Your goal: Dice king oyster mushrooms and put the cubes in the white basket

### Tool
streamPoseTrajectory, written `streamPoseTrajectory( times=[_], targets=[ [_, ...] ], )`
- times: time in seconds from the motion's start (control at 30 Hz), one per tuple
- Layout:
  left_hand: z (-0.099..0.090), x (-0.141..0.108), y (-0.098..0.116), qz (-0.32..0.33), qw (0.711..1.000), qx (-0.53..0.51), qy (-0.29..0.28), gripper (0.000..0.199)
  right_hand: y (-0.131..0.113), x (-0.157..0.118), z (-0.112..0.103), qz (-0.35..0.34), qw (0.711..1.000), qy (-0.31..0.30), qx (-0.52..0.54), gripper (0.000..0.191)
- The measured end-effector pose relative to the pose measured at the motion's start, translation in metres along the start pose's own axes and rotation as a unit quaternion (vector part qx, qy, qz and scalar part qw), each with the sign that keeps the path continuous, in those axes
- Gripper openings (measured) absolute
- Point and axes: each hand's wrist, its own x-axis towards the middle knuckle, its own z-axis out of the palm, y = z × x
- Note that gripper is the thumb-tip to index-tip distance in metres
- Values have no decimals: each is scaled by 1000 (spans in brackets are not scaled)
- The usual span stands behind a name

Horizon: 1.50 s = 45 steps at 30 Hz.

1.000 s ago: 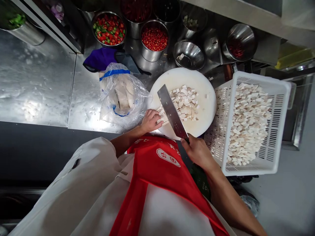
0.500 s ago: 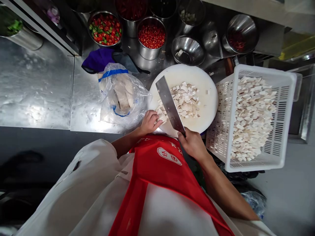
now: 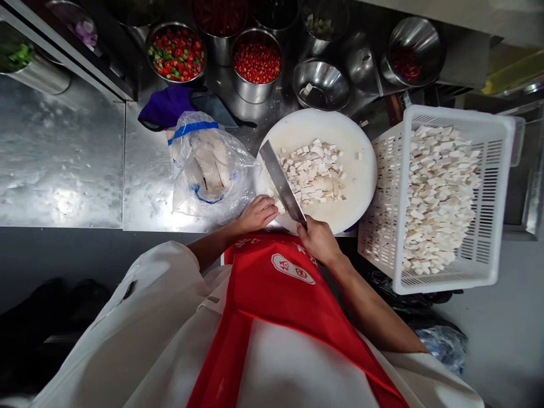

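Observation:
A cleaver (image 3: 282, 182) with a wide steel blade lies slanted over the left part of a round white cutting board (image 3: 361, 170), its handle in the closed fingers of my right hand (image 3: 319, 239). My left hand (image 3: 257, 214) is at the board's lower left edge, fingers curled together on a pale piece of food that is mostly hidden, close to the blade. To the right of the blade, small white diced pieces (image 3: 317, 170) are heaped on the board.
A white plastic basket (image 3: 408, 198) of diced pieces stands right of the board. Left of it lies a clear plastic bag (image 3: 212, 164) holding pale food. Steel containers of chopped peppers (image 3: 257, 62), a steel bowl (image 3: 322, 85) and a purple cloth (image 3: 168, 106) are behind.
The cleaver and my right hand have moved left, toward my left hand. More of the diced pieces show to the right of the blade. My left fingers have drawn closer together.

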Motion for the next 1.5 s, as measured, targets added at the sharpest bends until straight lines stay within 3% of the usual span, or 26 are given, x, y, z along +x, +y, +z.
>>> streamPoseTrajectory(
  times=[0.13,0.3,0.47,0.6,0.7,0.83,0.93,1.1,1.13,1.2,1.3,1.43,1.5],
  targets=[
    [-3,-3,4,17,999,14,27,12,0,-27,-14,-29,999,29,24,33],
    [-3,-8,5,-8,1000,12,28,11,-7,-42,-21,-43,999,-30,12,29],
    [2,-10,1,-30,999,10,6,10,-9,-32,-17,-24,998,-59,-11,26],
    [2,-7,-5,-15,999,23,22,11,-9,-15,1,1,998,-59,27,23],
    [-3,-2,-9,4,999,24,33,11,-5,-2,17,14,997,-33,64,24],
    [-4,17,-7,18,1000,23,-10,13,11,15,22,31,992,24,117,26],
    [2,39,-4,-10,999,21,-41,19,23,24,6,50,982,65,171,28],
    [2,61,3,-89,996,20,-6,22,42,7,-36,37,926,106,361,22],
    [1,61,5,-107,994,32,6,24,45,0,-42,17,919,114,378,30],
    [3,61,12,-151,986,66,33,42,53,-15,-49,-28,910,125,394,62],
    [21,68,21,-209,972,92,48,69,66,-28,-48,-82,918,137,363,85],
    [56,94,26,-246,963,69,83,67,90,-31,-41,-104,958,158,217,73],
    [62,107,29,-254,957,61,126,62,103,-33,-38,-95,974,148,143,70]
  ],
)
